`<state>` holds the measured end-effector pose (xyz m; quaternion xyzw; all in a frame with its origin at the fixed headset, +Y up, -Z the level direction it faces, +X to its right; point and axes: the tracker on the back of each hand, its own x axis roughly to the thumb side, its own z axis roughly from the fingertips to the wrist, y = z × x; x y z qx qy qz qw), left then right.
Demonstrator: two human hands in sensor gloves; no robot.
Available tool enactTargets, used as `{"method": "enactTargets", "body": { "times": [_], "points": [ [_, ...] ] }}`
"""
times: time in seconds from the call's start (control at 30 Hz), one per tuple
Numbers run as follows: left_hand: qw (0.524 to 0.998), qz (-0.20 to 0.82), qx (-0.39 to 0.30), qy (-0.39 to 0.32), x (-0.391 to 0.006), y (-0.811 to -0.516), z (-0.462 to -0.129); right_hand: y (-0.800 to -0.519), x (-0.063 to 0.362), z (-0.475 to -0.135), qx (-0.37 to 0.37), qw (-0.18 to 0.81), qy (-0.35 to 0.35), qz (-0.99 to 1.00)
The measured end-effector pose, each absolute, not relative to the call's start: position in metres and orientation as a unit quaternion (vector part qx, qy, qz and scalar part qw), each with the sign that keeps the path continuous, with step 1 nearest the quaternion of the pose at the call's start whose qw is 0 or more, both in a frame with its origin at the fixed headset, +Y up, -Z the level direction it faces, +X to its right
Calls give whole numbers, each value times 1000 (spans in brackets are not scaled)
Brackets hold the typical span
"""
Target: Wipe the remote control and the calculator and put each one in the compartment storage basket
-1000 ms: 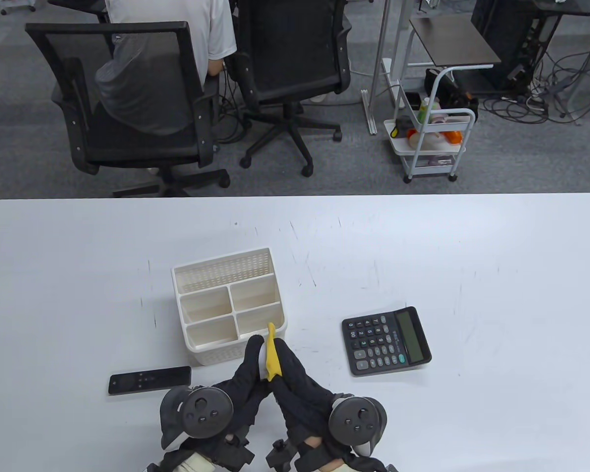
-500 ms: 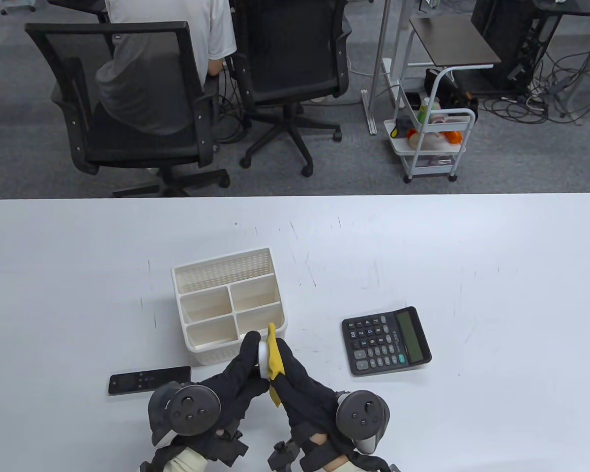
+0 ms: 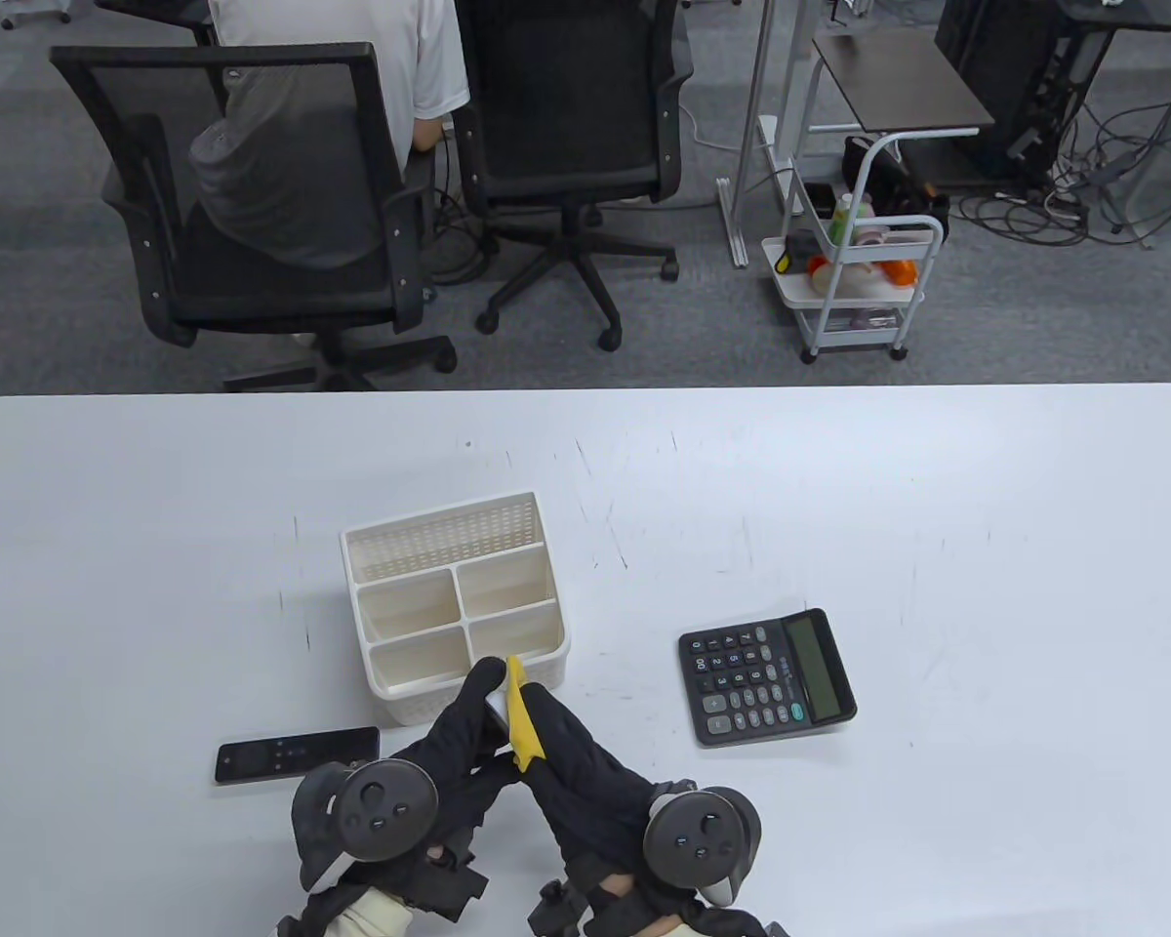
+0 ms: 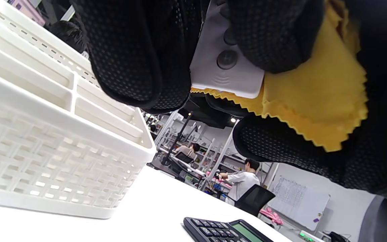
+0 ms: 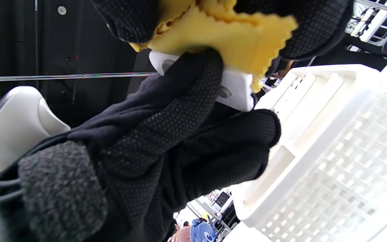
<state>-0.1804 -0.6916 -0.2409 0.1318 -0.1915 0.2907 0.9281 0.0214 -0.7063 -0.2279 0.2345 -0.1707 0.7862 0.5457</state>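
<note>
While left hand (image 3: 468, 722) grips white remote (image 4: 227, 70), right hand (image 3: 556, 752) pinching yellow cloth (image 3: 520, 717) could knock it loose.

The left hand (image 3: 449, 747) and right hand (image 3: 571, 761) meet fingertip to fingertip, pressing a yellow cloth (image 3: 521, 720) and a thin white object (image 3: 497, 705) between them. Just beyond the fingertips stands the white compartment basket (image 3: 454, 607). A black remote control (image 3: 297, 753) lies left of the left fingers; a black calculator (image 3: 767, 676) lies right of the right fingers
</note>
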Motion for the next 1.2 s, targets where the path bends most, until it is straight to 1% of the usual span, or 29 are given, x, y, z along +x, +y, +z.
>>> {"method": "enactTargets", "body": {
  "times": [0.1, 0.13, 0.2, 0.37, 0.5, 0.57, 0.8, 0.87, 1.07, 1.2],
  "points": [
    [922, 303, 144, -191, -181, -691, -239, -708, 24, -230, 219, 559, -168, 782],
    [919, 312, 142, -193, -180, -690, -239, -710, 24, -232, 216, 565, -152, 782],
    [922, 307, 138, -191, -179, -690, -239, -711, 25, -232, 206, 580, -153, 773],
    [926, 315, 132, -162, -183, -690, -242, -707, 23, -229, 227, 550, -165, 786],
    [931, 276, 144, -193, -183, -687, -239, -703, 20, -226, 242, 547, -178, 781],
    [929, 265, 161, -199, -180, -686, -236, -704, 21, -226, 237, 556, -176, 777],
    [919, 296, 180, -191, -183, -683, -235, -710, 26, -232, 211, 592, -141, 765],
    [918, 306, 169, -186, -186, -684, -237, -711, 25, -233, 212, 593, -138, 765],
    [918, 313, 169, -177, -190, -686, -239, -707, 29, -233, 200, 597, -155, 762],
    [915, 320, 161, -185, -187, -685, -237, -710, 31, -236, 187, 612, -144, 755]
  ]
}}
